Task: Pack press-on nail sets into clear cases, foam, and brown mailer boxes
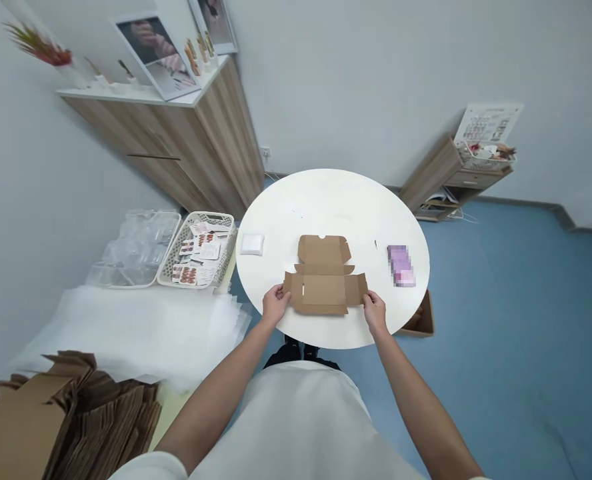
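An unfolded brown cardboard box (325,291) lies open on the white round table (326,200), its lid part pointing away from me. My left hand (276,304) pinches the left side flap between thumb and fingers. At the opposite end, my right hand (375,311) grips the right side flap the same way. Both side flaps look slightly raised. Left of the box sits a small white packet (252,244). On the right lies a purple and pink item (401,266), blurred out, with a small dark thin object (375,245) near it.
To the left stand a white basket (226,263) of printed packets, a clear plastic container (136,250), white sheets (141,320) and stacked flat cardboard (111,420). A wooden cabinet (226,133) is behind. A cardboard carton (429,317) sits under the table's right edge, near a small shelf (433,170).
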Tool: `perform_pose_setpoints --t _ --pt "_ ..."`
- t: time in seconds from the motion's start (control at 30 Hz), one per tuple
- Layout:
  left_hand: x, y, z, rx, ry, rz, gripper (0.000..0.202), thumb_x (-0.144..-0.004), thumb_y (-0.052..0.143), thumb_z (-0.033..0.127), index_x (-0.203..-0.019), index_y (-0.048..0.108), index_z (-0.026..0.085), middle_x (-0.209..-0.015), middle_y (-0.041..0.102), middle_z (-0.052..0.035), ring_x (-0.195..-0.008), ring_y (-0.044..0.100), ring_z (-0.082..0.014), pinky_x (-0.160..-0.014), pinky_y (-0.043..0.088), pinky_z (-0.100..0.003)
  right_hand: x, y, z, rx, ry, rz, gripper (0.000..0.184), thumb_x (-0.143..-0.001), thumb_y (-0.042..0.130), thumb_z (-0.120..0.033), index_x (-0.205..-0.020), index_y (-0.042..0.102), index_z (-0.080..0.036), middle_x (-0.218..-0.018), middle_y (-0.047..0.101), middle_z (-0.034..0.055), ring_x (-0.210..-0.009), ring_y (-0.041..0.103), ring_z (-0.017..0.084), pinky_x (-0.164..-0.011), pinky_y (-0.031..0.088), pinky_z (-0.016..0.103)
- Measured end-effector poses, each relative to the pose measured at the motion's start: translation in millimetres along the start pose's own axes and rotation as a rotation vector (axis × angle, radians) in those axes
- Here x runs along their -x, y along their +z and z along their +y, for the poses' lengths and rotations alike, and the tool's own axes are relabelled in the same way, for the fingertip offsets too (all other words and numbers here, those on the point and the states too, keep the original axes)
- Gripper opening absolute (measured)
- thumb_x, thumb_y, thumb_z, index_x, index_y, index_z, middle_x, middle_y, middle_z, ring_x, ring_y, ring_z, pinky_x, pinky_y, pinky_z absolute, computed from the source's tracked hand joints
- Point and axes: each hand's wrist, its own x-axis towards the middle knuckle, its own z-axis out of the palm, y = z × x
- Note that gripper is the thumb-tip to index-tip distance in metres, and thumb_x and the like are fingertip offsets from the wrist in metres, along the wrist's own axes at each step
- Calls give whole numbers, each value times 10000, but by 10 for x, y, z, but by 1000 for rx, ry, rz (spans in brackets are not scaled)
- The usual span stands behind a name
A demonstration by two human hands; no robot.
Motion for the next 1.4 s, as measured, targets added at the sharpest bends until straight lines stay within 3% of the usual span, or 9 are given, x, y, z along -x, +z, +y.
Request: perform_pose_setpoints --t 0.2,0.3,0.4,0.5,0.63,0.87,1.03,1.23,1.4 --pt "-190 -6 2 -220 -45 -38 398 -666 619 240 -1043 538 142 -868 634 -72 -768 615 -157 -755 477 -315 28 42 119 74 106 57 417 -662 457 -325 -1034 545 -159 -888 608 63 -765 554 174 -703 425 295" --pt "-133 -51 79 -408 83 -46 542 -690 593 323 -1183 437 161 -1072 560 -109 -943 567 -197 -826 438 -351 54 44 141 137 103 80 447 -671 457 -317 -1086 510 -160 -894 589 58 -781 547 175 -733 425 307" --pt "17 -65 209 -690 294 -52 655 -669 600 424 -1246 381 203 -1297 388 -134 -1192 366 -281 -950 305 -445 43 34 86 252 29 138 473 -673 473 -314 -1120 488 -160 -1010 555 89 -929 510 206 -821 400 343" --pt "171 -27 324 -914 522 -245 666 -616 641 465 -1205 444 224 -1374 296 -129 -1258 226 -341 -998 157 -503 -60 37 -60 389 -55 151 470 -692 475 -314 -1135 483 -159 -1118 514 117 -1068 437 239 -904 341 388" --pt "236 68 354 -1044 664 -510 537 -601 676 380 -1101 522 260 -1306 404 -103 -1225 276 -342 -994 79 -532 -369 93 -314 443 -121 9 441 -725 470 -330 -1143 480 -193 -1143 522 92 -1094 438 226 -921 330 390" --pt "154 191 212 -1130 602 -567 326 -707 500 136 -1017 528 232 -940 596 -70 -932 525 -235 -986 102 -509 -1004 320 -471 318 -48 -366 414 -738 505 -314 -1145 492 -236 -1085 572 56 -934 550 163 -810 420 322" --pt "157 274 217 -1170 555 -546 438 -698 428 77 -1106 480 225 -1096 545 -93 -983 525 -225 -975 177 -465 -1202 459 -378 334 -92 -423 370 -719 495 -187 -1085 548 -202 -1054 598 42 -860 573 140 -824 423 311" --pt "97 409 365 -1245 522 -428 759 -624 598 207 -1313 279 201 -1404 239 -141 -1283 201 -302 -1014 135 -455 -1161 427 -310 351 -207 -479 388 -724 477 -173 -1101 554 -227 -1036 616 21 -856 577 146 -830 429 321" --pt "-26 513 478 -1317 486 -448 1102 -483 729 301 -1374 90 187 -1447 93 -122 -1316 -11 -330 -1034 38 -494 -1059 329 -329 385 -235 -535 406 -730 472 -187 -1125 544 -241 -1030 619 23 -859 573 164 -803 439 329"
